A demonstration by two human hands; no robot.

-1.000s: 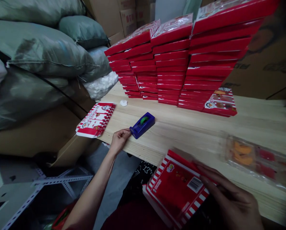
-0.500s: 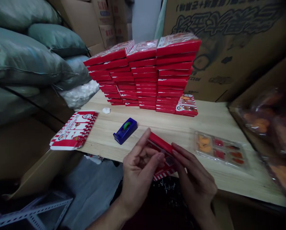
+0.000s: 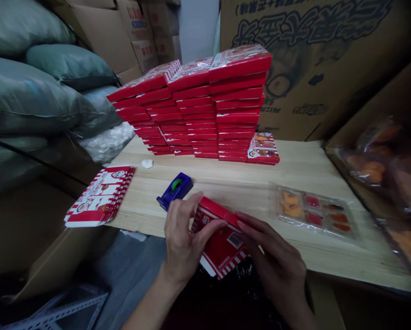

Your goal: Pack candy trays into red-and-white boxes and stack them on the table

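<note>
Both hands hold a red cardboard box with white stripes and a barcode, at the near edge of the wooden table. My left hand grips its left end, thumb across the top edge. On the right end lies my right hand, fingers stretched along the box's side. A blue tape dispenser with a green roll sits just beyond my left hand. To the right lies a clear plastic tray of orange and red pieces.
Several tall stacks of closed red boxes stand at the back of the table. A pile of flat striped box blanks lies at the left end. Grey-green sacks fill the left, cardboard cartons the back and right.
My left hand left the tape dispenser and joined the right on the red box. The box has been raised and turned so its barcode side faces me.
</note>
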